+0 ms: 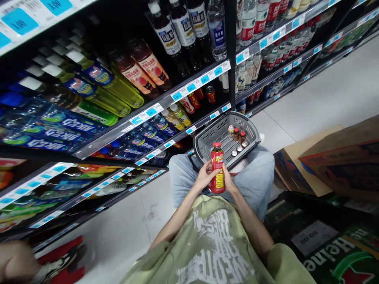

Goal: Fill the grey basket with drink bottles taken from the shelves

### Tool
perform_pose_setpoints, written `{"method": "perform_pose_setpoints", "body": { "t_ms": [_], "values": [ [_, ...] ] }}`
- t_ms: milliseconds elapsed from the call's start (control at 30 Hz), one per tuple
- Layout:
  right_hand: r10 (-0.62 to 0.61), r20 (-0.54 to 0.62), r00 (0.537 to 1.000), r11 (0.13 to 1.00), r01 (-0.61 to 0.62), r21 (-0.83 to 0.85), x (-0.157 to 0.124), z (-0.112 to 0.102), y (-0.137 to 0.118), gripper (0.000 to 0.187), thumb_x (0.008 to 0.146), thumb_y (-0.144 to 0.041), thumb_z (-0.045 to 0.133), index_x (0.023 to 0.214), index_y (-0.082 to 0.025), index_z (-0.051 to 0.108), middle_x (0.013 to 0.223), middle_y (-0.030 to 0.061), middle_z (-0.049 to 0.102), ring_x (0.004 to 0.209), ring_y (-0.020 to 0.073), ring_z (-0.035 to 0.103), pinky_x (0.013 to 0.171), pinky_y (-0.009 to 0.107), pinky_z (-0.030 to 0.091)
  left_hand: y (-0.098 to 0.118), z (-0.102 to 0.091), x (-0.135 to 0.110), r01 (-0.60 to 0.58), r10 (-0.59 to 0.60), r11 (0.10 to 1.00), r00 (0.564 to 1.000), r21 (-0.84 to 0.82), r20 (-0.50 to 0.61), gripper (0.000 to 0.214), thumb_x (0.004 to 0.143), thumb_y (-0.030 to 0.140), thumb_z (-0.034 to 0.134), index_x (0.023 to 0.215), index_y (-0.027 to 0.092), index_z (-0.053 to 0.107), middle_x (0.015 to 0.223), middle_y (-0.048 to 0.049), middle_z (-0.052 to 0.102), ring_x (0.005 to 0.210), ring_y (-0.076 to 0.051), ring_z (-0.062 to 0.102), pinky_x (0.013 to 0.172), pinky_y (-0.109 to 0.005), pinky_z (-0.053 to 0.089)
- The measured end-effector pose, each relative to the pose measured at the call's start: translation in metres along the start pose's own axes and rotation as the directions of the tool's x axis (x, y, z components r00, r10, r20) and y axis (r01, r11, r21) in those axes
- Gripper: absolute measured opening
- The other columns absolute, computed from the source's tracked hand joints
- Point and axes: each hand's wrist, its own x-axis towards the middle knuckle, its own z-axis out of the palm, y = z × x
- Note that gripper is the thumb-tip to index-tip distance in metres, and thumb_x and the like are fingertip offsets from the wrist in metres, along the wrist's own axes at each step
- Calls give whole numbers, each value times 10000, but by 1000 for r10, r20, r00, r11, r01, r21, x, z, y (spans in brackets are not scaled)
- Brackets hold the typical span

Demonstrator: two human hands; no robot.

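A red drink bottle [218, 169] with a yellow label stands upright between my hands, just above my lap. My left hand [205, 176] wraps its fingers round the bottle's left side. My right hand [228, 182] grips the right side, lower down. Just beyond the bottle, a grey plastic shopping basket [211, 136] rests on my knees. Several small bottles with red and yellow caps [237, 135] stand in its far corner, and several can tops [239, 150] show beside them.
Store shelves [154, 112] full of bottled drinks run along the left and top, with blue price tags on their edges. Cardboard boxes [322, 161] and green beer cases [343, 252] sit at the right. White tiled floor [331, 98] stretches beyond. Someone's shoe [59, 264] shows bottom left.
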Motion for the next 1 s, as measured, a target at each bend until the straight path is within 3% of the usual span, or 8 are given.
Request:
{"method": "perform_pose_setpoints", "body": {
  "t_ms": [100, 200, 367, 600, 1000],
  "values": [
    [-51, -44, 998, 998, 53, 32, 1, 2, -2, 518, 1003, -674, 635, 1220, -220, 758, 1072, 78, 843, 1097, 283, 797, 945, 428, 672, -10, 0, 5, -22, 22, 999, 1000, 46, -8, 799, 810, 581, 894, 1450, 170, 647, 1432, -171, 728, 1354, -346, 685, 1211, -531, 505],
    [-65, -63, 996, 997, 68, 46, 2, 3, -3, 452, 1013, -606, 644, 1233, -226, 752, 1121, 80, 840, 1183, 289, 775, 996, 432, 660, -19, -2, 7, 1, 2, 995, 1000, 100, -28, 746, 877, 584, 839, 1494, 204, 662, 1528, -139, 690, 1429, -354, 646, 1268, -532, 455],
    [-38, -33, 999, 999, 39, 34, 4, 0, 0, 424, 1010, -542, 679, 1286, -224, 733, 1135, 77, 840, 1216, 287, 767, 1032, 449, 648, -27, -5, 8, 47, -46, 999, 998, 11, -48, 726, 909, 580, 806, 1532, 237, 660, 1552, -100, 686, 1495, -339, 601, 1283, -491, 447],
    [-120, -15, 993, 993, 120, -17, 6, -4, 7, 419, 969, -539, 767, 1257, -236, 738, 1118, 52, 837, 1176, 267, 770, 1011, 430, 648, -27, -6, -2, 79, -80, 995, 997, -55, -24, 844, 918, 694, 741, 1603, 221, 598, 1680, -113, 561, 1572, -356, 516, 1319, -508, 412],
    [-192, -46, 980, 978, 187, -94, 13, -16, 17, 537, 932, -510, 817, 1399, -275, 692, 1195, 21, 817, 1188, 233, 749, 1013, 387, 640, -27, -8, -5, 75, -74, 991, 997, -109, 8, 874, 890, 708, 761, 1595, 217, 602, 1660, -116, 584, 1566, -370, 517, 1316, -512, 412]
  ]
}}
